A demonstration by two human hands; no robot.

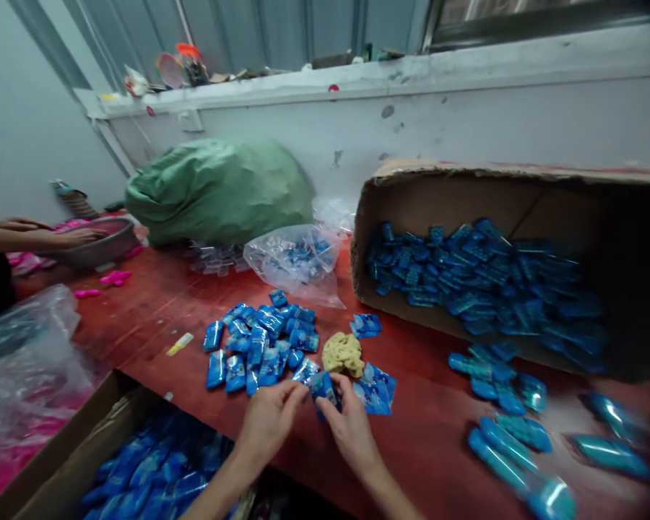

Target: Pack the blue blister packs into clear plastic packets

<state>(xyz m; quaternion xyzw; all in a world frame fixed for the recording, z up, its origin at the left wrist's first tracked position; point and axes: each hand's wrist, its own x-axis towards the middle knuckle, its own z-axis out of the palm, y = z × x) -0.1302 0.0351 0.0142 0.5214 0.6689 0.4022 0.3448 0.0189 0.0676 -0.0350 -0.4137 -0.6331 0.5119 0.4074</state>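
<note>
Two bare hands of ours meet over the near edge of the red surface (pixel 412 451). Our right hand (pixel 352 426) pinches a small blue packet (pixel 323 388) between thumb and fingers, above the surface. Our left hand (pixel 271 417) has its thumb and fingertips drawn together just beside that packet; we cannot tell whether they grip its edge. Below us at the left, an open carton (pixel 59 462) holds many more blue packets (pixel 152 473), and next to it we see a clear bag (pixel 27 347) with pink things inside.

Just beyond our fingers sits a yellowish lump (pixel 342 354), with flat blue wrappers (pixel 378 390) to its right and a loose pile of filled packets (pixel 260 343) to its left. Farther left lies a yellow-and-white strip (pixel 180 344). Over on our right, glossy blue cases (pixel 501 448) lie scattered, blurred near the edge of our view.

Behind these, a cardboard box (pixel 525 195) on its side opens toward us, heaped with blue pieces (pixel 455 267). A clear plastic bag (pixel 265 253) rests left of it, in front of a bulging green sack (pixel 222 191). At far left, a co-worker's hands (pixel 81 237) reach over a grey basin (pixel 102 251). Along the wall, a white ledge (pixel 282 85) carries small odds and ends.
</note>
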